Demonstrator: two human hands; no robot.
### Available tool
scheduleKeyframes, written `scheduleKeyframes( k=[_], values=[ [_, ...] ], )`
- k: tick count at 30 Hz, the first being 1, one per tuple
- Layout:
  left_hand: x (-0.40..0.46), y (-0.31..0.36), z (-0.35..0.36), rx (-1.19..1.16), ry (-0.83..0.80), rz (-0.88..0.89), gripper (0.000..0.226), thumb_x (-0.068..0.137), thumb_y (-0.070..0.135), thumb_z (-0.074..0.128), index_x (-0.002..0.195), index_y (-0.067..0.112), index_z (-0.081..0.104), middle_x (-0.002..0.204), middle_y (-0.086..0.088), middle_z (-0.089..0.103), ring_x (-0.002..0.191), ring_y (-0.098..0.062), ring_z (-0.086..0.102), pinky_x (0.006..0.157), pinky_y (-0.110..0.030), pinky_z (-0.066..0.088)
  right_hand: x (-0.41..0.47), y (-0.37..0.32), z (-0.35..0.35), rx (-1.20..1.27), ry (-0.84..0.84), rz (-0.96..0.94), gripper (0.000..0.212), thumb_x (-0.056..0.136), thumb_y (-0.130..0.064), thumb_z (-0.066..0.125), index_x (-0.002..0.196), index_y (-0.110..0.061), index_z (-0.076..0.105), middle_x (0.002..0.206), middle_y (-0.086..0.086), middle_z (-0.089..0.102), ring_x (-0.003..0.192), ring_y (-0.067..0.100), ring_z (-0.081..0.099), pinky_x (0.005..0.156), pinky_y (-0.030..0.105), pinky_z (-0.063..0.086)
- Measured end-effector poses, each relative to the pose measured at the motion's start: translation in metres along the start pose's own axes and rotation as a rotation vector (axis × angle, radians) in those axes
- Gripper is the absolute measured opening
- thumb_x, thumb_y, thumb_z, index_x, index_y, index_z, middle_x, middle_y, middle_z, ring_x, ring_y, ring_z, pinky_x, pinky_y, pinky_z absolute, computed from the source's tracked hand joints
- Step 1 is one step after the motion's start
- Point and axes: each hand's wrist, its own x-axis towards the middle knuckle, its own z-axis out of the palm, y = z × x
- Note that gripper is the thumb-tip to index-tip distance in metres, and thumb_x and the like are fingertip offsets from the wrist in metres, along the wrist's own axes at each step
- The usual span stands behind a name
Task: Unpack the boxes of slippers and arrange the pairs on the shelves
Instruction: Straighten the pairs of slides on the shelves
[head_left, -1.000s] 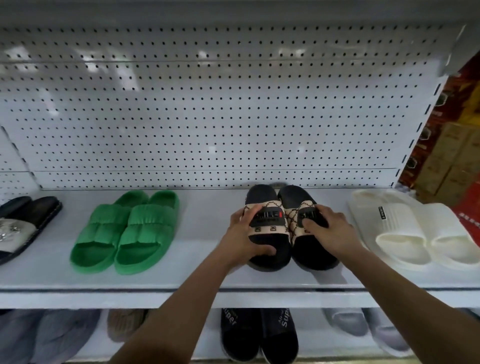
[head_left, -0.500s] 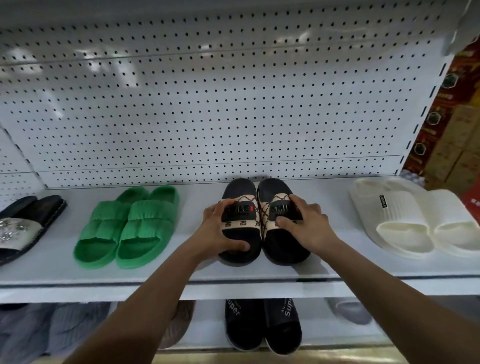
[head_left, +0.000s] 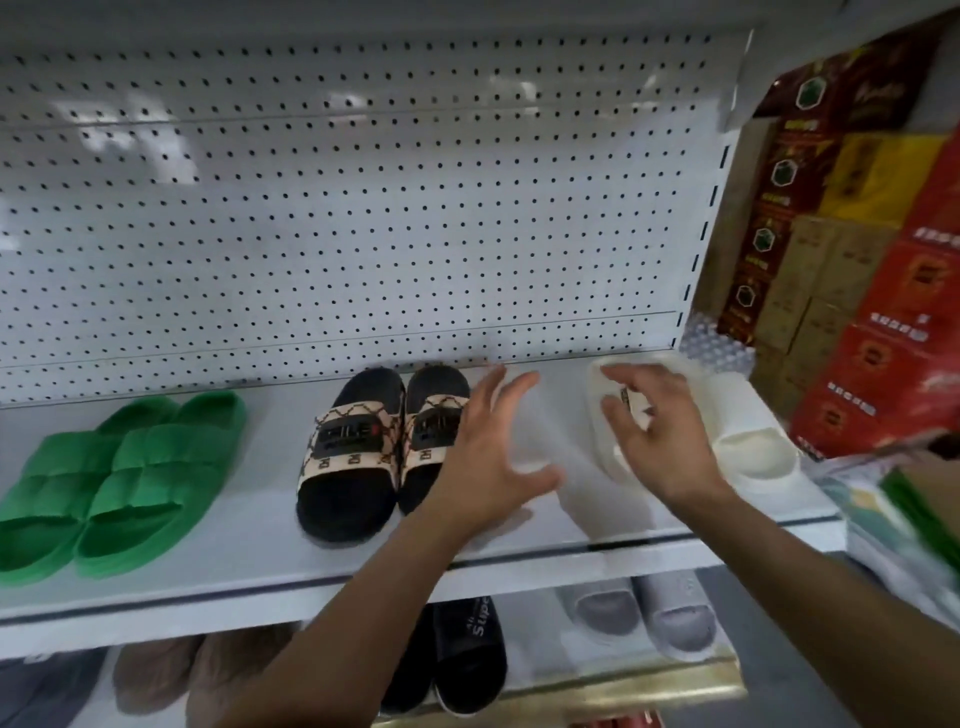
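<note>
A pair of black slippers with beige patterned straps (head_left: 363, 441) stands side by side on the white shelf (head_left: 270, 551). My left hand (head_left: 488, 457) hovers just right of that pair, fingers spread, holding nothing. My right hand (head_left: 654, 431) is in the air over the left slipper of the white pair (head_left: 753, 447), fingers loosely spread and empty. The white pair sits at the shelf's right end, partly hidden by my right hand.
A green pair (head_left: 119, 483) stands at the shelf's left. On the lower shelf are brown (head_left: 156, 680), black (head_left: 457, 654) and grey (head_left: 644, 618) pairs. Stacked cartons (head_left: 852, 260) rise to the right, and a plastic-wrapped pack (head_left: 893, 519) juts in near the shelf's right end.
Both hands have let go of the black patterned slippers and moved right, my right hand now over the white pair. The view has swung to the right.
</note>
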Motion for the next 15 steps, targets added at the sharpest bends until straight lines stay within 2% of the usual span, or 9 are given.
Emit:
scheduleKeyframes(
  k=[2,4,7,9,11,13,15],
  values=[
    [0.009,0.012,0.031,-0.061,-0.082,-0.021,0.098,0.077,0.037,0.081,0.151,0.045,0.017,0.159,0.013,-0.002,0.147,-0.007,0.010,0.111,-0.026,0.018,0.010,0.035,-0.037,-0.103,0.116,0.063,0.033,0.091,-0.030,0.056,0.121,-0.018,0.063,0.123,0.006,0.059,0.115,0.027,0.049,0.096,0.042,0.044],
    [0.019,0.019,0.059,-0.094,-0.149,-0.062,0.106,0.074,0.038,0.084,0.152,0.046,0.013,0.160,0.008,-0.004,0.149,-0.012,0.010,0.114,-0.029,0.020,0.019,0.072,-0.069,-0.207,0.126,0.241,0.039,0.092,-0.032,0.057,0.128,-0.019,0.058,0.131,0.014,0.053,0.122,0.036,0.044,0.104,0.045,0.036],
    [0.030,0.024,0.092,-0.086,-0.210,-0.125,0.121,0.064,0.041,0.090,0.152,0.047,0.008,0.161,0.008,-0.008,0.150,-0.019,0.012,0.119,-0.039,0.023,0.026,0.115,-0.093,-0.170,-0.031,0.449,0.055,0.091,-0.050,0.053,0.140,-0.027,0.046,0.145,0.014,0.043,0.133,0.036,0.037,0.112,0.052,0.028],
    [0.034,0.023,0.106,-0.079,-0.218,-0.152,0.128,0.058,0.044,0.092,0.152,0.048,0.006,0.161,0.009,-0.009,0.150,-0.023,0.015,0.120,-0.046,0.025,0.025,0.128,-0.096,-0.065,-0.129,0.544,0.062,0.090,-0.057,0.051,0.144,-0.030,0.039,0.150,0.010,0.037,0.136,0.032,0.037,0.112,0.049,0.031],
    [0.036,0.022,0.114,-0.085,-0.197,-0.174,0.128,0.057,0.045,0.091,0.153,0.047,0.006,0.161,0.009,-0.007,0.149,-0.023,0.019,0.119,-0.047,0.027,0.023,0.131,-0.092,0.017,-0.196,0.573,0.056,0.094,-0.046,0.052,0.145,-0.026,0.040,0.144,0.009,0.045,0.126,0.029,0.048,0.102,0.037,0.039],
    [0.039,0.025,0.119,-0.090,-0.169,-0.194,0.124,0.060,0.041,0.090,0.154,0.043,0.009,0.161,0.005,-0.001,0.147,-0.020,0.023,0.118,-0.042,0.030,0.025,0.133,-0.088,0.036,-0.210,0.557,0.049,0.096,-0.038,0.052,0.142,-0.024,0.043,0.130,0.008,0.054,0.106,0.025,0.056,0.086,0.032,0.041],
    [0.043,0.029,0.123,-0.079,-0.140,-0.205,0.121,0.063,0.039,0.089,0.155,0.039,0.010,0.159,0.003,0.007,0.144,-0.019,0.028,0.116,-0.038,0.033,0.027,0.136,-0.088,0.046,-0.205,0.558,0.046,0.096,-0.036,0.054,0.140,-0.025,0.045,0.121,0.005,0.054,0.099,0.023,0.055,0.083,0.031,0.041]
  ],
)
